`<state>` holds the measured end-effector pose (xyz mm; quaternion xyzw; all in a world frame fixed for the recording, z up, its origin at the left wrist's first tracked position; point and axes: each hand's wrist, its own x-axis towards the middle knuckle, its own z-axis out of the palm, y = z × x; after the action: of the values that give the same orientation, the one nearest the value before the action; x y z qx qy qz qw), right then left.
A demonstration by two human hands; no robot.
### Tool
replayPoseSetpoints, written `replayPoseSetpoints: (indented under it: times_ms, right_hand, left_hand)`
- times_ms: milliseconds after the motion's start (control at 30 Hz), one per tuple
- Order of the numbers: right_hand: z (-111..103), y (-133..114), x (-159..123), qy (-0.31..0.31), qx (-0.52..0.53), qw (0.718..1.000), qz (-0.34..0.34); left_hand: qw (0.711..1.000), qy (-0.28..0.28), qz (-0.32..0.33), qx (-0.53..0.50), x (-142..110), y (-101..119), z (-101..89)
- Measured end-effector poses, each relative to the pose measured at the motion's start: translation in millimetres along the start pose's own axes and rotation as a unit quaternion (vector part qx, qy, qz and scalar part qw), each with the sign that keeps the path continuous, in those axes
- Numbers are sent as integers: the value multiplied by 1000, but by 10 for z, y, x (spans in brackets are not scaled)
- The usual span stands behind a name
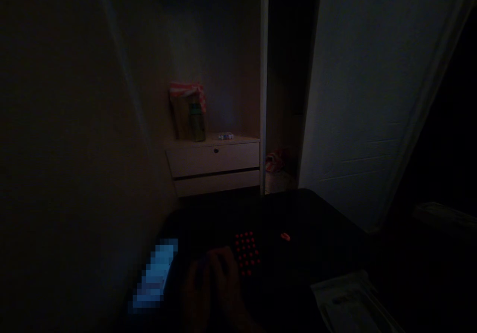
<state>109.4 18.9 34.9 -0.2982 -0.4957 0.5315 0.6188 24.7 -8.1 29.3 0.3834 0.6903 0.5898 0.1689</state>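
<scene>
The room is very dark. One hand shows faintly at the bottom centre; I take it for my right hand (216, 286), since its wrist runs down to the lower right. Its fingers lie stretched forward and flat on a black surface (316, 233), with nothing in them. Just beyond the fingertips glows a block of small red dots (246, 253), like lit keys. A single orange light (285, 236) shines to the right of them. My left hand is out of view.
A blurred blue-lit patch (156, 276) sits left of the hand. Pale papers (350, 298) lie at the bottom right. Behind stands a low drawer unit (214, 161) bearing a striped bag (188, 112). A white door panel (357, 99) stands on the right.
</scene>
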Motion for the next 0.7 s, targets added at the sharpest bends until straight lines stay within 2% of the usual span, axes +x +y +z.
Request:
replayPoseSetpoints:
  times_ms: [300,533,700]
  right_hand:
    - [-19,32,7,-7,1,1000,17]
    - [-13,14,5,12,-5,1000,1]
    - [-9,10,-11,13,-7,1000,-9]
  left_hand:
    - [1000,-6,8,-6,0,-32,-11]
    - [1000,11,-13,-13,8,-24,20]
    - [999,-4,-40,-19,19,-24,21]
